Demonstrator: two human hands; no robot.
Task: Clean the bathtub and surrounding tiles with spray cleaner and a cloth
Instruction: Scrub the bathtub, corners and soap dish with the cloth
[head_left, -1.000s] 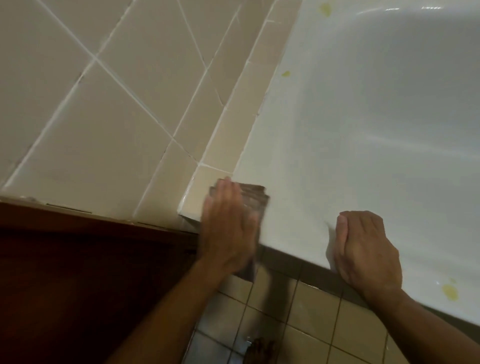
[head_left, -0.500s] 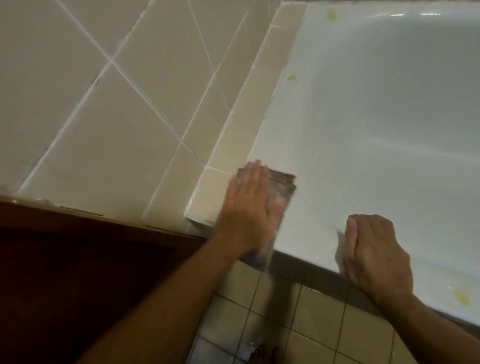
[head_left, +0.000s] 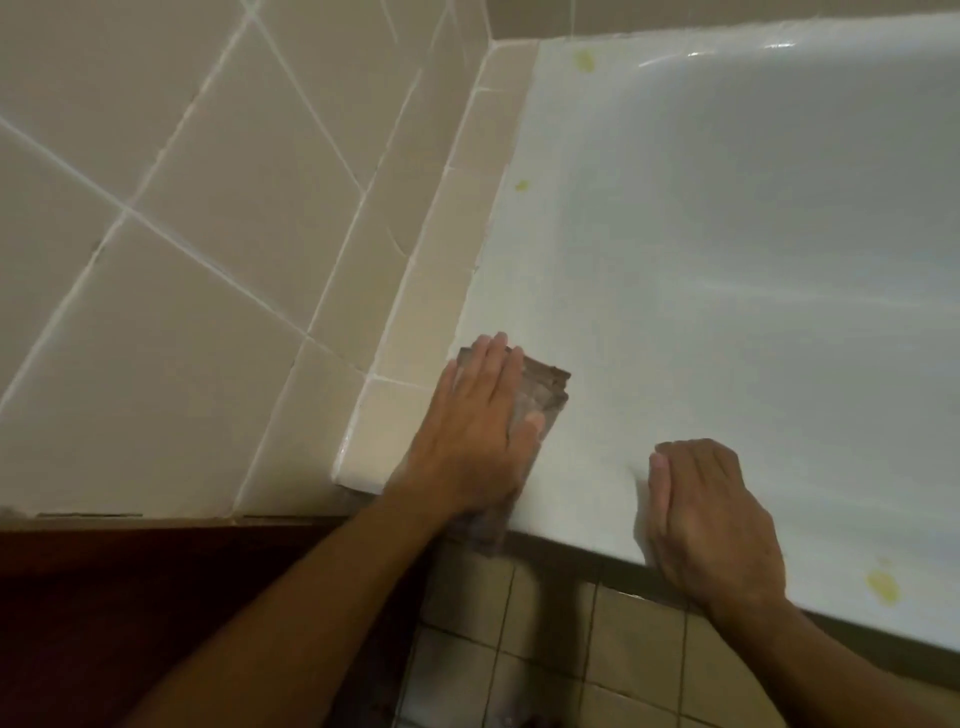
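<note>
I saw the cloth (head_left: 540, 395), a folded brownish-grey pad with layered edges, lying flat on the near left corner of the bathtub (head_left: 727, 260) rim, its lower end hanging over the tub's front edge. It sat at about 7 o'clock in my view, right where the white rim met the beige tile ledge (head_left: 441, 291).

The left hand (head_left: 478, 431) lay palm-down on the cloth, fingers (head_left: 493, 358) straight and close together, pointing toward 12 o'clock, the thumb stretched out toward 3 o'clock across the fabric. It pressed the cloth rather than gripping it. The forearm ran back toward 7 o'clock.

The right hand (head_left: 711, 514) rested on the front rim at about 5 o'clock, well apart from the cloth. Its fingers were curled under into a loose fist, knuckles up, and I could see nothing held in them.

The tub was glossy white with a pale sheen and several small yellowish spots: one near the far corner, one on the left rim, one on the front rim beyond the right wrist. I could read no labels or writing anywhere.

Large beige wall tiles (head_left: 182, 260) with white grout filled the 9 to 11 o'clock area. A dark reddish-brown wooden surface (head_left: 130, 597) lay below them at 8 o'clock. Small square floor tiles (head_left: 545, 649) showed at 6 o'clock between my arms.
</note>
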